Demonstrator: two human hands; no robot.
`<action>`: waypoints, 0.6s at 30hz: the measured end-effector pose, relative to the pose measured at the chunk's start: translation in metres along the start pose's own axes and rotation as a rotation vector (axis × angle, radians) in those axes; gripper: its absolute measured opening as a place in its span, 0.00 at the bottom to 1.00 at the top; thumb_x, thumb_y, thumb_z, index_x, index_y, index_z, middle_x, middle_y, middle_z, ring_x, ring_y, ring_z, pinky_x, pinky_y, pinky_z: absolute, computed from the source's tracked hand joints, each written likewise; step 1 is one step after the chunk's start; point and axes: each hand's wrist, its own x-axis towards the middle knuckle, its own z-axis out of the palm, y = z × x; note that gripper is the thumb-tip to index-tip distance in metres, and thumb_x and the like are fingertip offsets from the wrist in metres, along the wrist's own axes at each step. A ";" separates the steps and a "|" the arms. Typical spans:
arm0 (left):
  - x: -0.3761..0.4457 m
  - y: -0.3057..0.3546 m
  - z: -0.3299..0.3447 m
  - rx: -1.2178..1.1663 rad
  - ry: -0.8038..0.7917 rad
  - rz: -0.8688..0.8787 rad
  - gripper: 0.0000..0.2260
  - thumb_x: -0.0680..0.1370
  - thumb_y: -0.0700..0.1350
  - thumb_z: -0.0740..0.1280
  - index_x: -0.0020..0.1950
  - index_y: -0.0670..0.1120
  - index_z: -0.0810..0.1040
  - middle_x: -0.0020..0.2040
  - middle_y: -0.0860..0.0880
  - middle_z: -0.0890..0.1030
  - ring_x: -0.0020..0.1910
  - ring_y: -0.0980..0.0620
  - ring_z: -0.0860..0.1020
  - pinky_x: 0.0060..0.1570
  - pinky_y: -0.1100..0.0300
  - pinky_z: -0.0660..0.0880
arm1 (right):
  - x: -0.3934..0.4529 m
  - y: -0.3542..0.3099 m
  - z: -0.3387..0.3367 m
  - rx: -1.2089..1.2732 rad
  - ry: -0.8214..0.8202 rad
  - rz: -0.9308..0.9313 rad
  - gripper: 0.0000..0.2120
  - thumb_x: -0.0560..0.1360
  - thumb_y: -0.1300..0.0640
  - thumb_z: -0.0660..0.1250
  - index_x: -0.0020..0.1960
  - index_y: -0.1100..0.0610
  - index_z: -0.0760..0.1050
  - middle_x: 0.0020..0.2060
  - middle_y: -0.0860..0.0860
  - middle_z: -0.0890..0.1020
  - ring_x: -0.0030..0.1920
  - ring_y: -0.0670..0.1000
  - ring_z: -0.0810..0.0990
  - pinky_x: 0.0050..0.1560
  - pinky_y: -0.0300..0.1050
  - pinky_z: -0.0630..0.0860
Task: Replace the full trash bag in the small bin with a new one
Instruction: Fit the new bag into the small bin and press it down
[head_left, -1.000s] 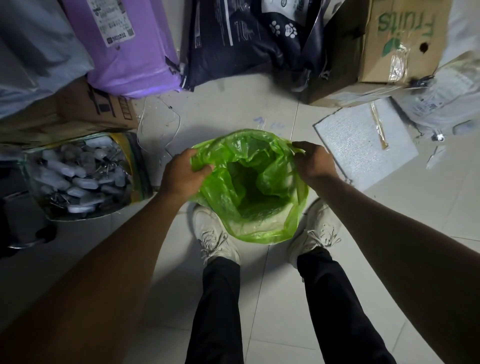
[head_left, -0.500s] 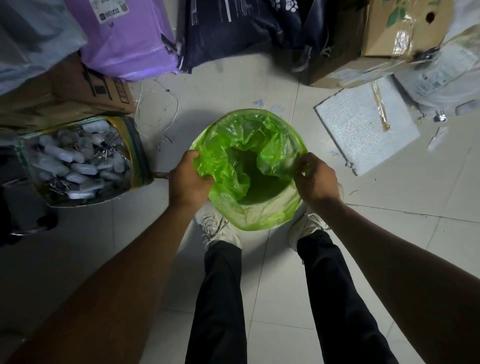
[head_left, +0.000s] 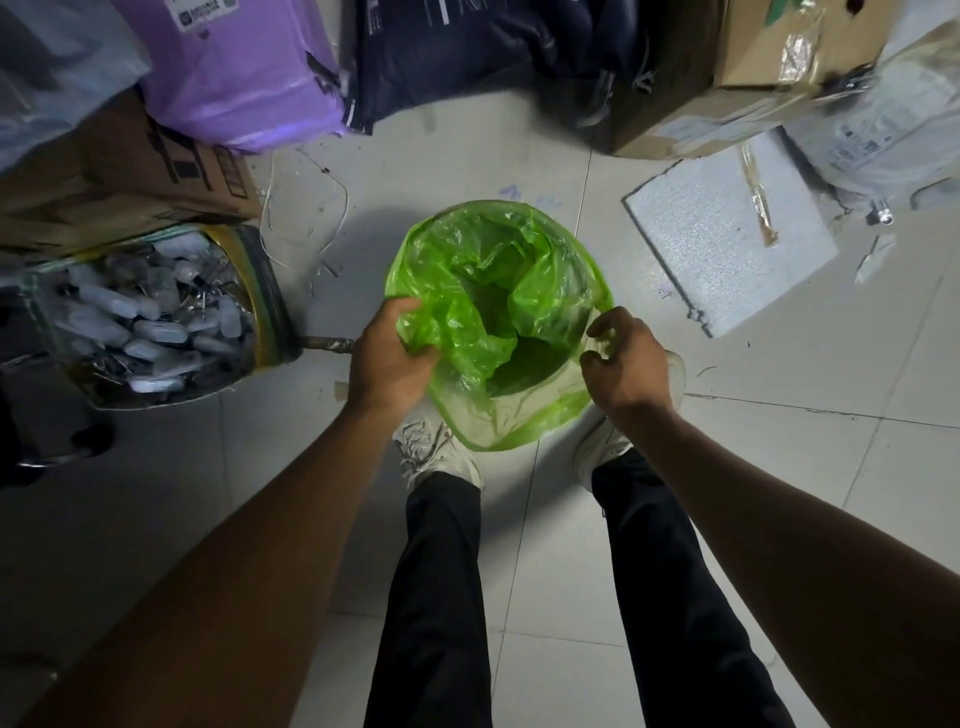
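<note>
A translucent green trash bag (head_left: 498, 291) lines a small round bin on the tiled floor between my feet; its edge is stretched over the bin's far and right rim, and the bin itself is hidden under the plastic. My left hand (head_left: 389, 358) grips a bunched fold of the bag at the near-left rim. My right hand (head_left: 628, 364) is at the near-right rim, fingers curled and pinching the bag's edge. The bag's inside looks dark and crumpled.
An open box of white plastic parts (head_left: 150, 317) sits left. Cardboard boxes (head_left: 748, 67), a purple package (head_left: 244, 67) and a dark bag (head_left: 467, 47) crowd the back. A white foam slab (head_left: 727, 234) lies right. My shoes (head_left: 436, 447) stand just behind the bin.
Both hands slid from the bag's far sides to its near rim, and the bag's mouth spread wider over the bin.
</note>
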 end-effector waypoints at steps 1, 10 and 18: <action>-0.002 -0.004 -0.003 0.015 0.048 0.025 0.18 0.71 0.40 0.72 0.60 0.50 0.77 0.48 0.49 0.80 0.42 0.49 0.77 0.48 0.52 0.78 | 0.000 0.001 0.000 -0.018 -0.008 0.024 0.15 0.69 0.61 0.67 0.56 0.55 0.76 0.53 0.56 0.80 0.50 0.60 0.80 0.45 0.45 0.71; 0.010 -0.025 -0.021 0.201 -0.014 -0.075 0.33 0.66 0.46 0.77 0.68 0.45 0.70 0.62 0.44 0.79 0.60 0.43 0.77 0.58 0.50 0.75 | 0.020 0.000 -0.001 -0.116 -0.102 0.061 0.25 0.74 0.63 0.62 0.70 0.55 0.72 0.66 0.60 0.76 0.65 0.62 0.74 0.63 0.48 0.69; 0.032 -0.015 -0.022 -0.188 -0.197 -0.288 0.10 0.72 0.43 0.70 0.53 0.49 0.78 0.48 0.49 0.82 0.49 0.46 0.81 0.41 0.58 0.77 | 0.055 -0.004 0.004 0.146 -0.058 0.134 0.30 0.69 0.64 0.56 0.68 0.47 0.74 0.63 0.54 0.80 0.58 0.56 0.80 0.62 0.50 0.76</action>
